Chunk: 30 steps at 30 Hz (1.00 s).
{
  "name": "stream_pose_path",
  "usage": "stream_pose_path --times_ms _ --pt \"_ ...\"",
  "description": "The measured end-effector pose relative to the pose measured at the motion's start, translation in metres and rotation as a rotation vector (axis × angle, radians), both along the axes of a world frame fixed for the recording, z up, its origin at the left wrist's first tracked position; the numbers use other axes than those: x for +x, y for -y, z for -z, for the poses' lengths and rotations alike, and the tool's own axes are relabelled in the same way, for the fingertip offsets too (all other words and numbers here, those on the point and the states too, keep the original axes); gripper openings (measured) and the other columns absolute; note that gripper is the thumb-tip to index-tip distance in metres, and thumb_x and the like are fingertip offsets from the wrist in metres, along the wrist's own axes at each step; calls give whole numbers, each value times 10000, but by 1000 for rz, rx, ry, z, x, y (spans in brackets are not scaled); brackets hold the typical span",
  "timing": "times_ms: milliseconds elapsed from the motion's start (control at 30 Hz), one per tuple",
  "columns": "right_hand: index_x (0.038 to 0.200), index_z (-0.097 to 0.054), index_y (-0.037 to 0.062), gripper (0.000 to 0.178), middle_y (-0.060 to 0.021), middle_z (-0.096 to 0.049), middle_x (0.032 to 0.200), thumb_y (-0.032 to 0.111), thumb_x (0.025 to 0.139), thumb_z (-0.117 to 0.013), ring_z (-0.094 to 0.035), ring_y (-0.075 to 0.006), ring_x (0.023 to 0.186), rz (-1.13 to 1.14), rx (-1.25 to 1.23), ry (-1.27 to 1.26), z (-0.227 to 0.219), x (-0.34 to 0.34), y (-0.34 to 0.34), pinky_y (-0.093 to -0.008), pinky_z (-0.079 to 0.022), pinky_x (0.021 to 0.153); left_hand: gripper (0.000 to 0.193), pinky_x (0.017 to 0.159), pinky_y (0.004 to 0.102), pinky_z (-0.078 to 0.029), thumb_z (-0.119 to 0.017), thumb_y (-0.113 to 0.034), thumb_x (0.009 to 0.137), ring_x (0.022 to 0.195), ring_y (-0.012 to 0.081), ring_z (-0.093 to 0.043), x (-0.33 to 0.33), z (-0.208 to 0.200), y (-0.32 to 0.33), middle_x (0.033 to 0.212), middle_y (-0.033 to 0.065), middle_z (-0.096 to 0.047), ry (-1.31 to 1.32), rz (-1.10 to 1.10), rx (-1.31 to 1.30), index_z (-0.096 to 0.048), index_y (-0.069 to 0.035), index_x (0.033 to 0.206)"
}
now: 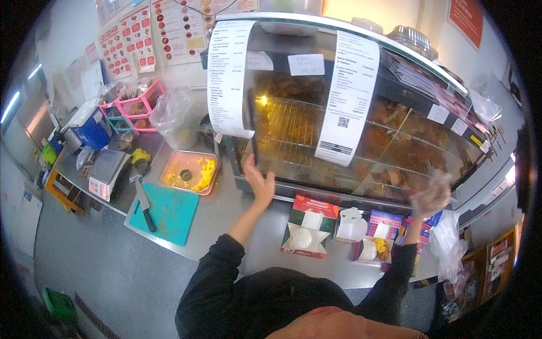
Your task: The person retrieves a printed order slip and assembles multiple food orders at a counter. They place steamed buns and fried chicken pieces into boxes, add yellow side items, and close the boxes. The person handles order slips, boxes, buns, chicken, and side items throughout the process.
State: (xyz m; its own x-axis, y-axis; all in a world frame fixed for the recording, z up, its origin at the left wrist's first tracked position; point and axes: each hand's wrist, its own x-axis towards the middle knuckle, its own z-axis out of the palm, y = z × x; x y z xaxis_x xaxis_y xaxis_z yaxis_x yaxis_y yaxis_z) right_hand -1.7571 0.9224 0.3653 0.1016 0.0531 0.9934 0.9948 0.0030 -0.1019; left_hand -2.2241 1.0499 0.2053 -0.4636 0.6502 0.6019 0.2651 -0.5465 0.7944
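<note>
My bare left hand (259,183) is raised with its fingers stretched out, at the left edge of the glass front of a heated display cabinet (293,191). I cannot tell whether it touches the glass. My right hand (432,195) wears a clear plastic glove and is up by the cabinet's right end. Motion blur hides its fingers. Below the cabinet are an open red box (309,226) with a white round item (300,239) in it, a small open white carton (350,225), and an open blue-and-red box (385,223) with yellow pieces (381,247) and brown food.
A tray (165,182) of yellow pieces lies left, beside a teal cutting board (186,223) with a knife (145,206). Farther left is a scale (107,166). Long receipts (228,79) hang over the cabinet. Plastic bags (447,240) hang right.
</note>
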Motion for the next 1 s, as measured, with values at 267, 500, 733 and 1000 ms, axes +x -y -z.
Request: stream_pose_path --times_ms 267,500,733,1000 --pt "1294 -402 39 522 -160 -561 1098 168 797 -490 -554 -288 976 -764 -770 693 7 -364 -40 -392 -447 837 594 1026 414 -232 -577 -77 690 1225 324 -315 80 40 22 1307 211 -332 -162 321 67 -342 10 1229" --pt "1298 -354 9 628 -209 -544 1126 231 750 -563 -546 -310 1032 -400 -1330 354 -22 -460 -193 -373 -449 853 624 983 468 -248 -630 -112 693 1156 378 -334 64 134 94 1210 218 -371 -372 400 -326 -326 32 1219" --pt "1238 -451 95 522 -189 -607 1009 299 773 -569 -569 -282 1003 -312 -1229 276 3 -472 -234 -389 -465 802 484 867 478 -361 -586 -70 714 1016 417 -439 67 188 116 1077 233 -456 -610 681 -321 -377 -32 1149" --pt "1268 -391 86 492 -161 -344 1338 226 831 -570 -454 -323 1169 -739 -1530 -441 -6 -395 -255 -386 -514 816 628 904 481 -383 -511 -66 745 1064 430 -462 61 196 111 1191 264 -448 -503 899 -442 -273 -50 1325"
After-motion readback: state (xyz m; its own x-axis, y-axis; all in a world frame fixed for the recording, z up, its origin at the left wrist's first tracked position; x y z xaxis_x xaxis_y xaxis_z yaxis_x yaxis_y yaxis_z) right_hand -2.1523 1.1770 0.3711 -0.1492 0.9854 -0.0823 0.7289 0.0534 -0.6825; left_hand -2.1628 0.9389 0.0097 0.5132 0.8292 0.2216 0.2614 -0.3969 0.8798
